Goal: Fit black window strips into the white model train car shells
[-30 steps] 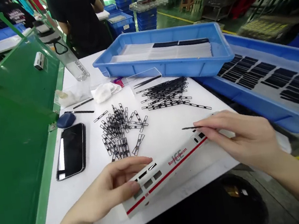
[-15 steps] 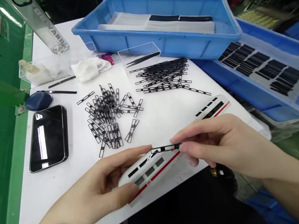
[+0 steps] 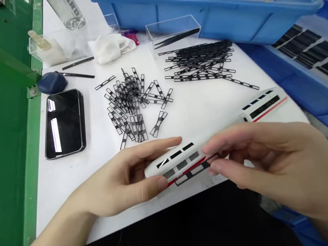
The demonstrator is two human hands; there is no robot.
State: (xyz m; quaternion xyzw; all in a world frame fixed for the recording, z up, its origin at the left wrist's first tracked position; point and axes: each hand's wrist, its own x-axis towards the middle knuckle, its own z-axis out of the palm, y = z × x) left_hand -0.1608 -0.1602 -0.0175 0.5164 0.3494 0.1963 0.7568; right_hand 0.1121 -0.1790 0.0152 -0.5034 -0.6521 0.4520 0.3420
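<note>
Clasping: left hand (image 3: 120, 181) on white red-striped model train shell (image 3: 180, 157) (long axis rising rightward)
Pinching: right hand (image 3: 266, 162) on thin black strip (image 3: 193, 172)

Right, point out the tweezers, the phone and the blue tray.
Black tweezers (image 3: 176, 38): head view, on the middle of the arms.
Smartphone (image 3: 64, 124): head view, on the dark screen.
Blue plastic tray (image 3: 229, 25): head view, on the front wall.

"ARD" printed on the clear bottle (image 3: 67, 10)
</note>
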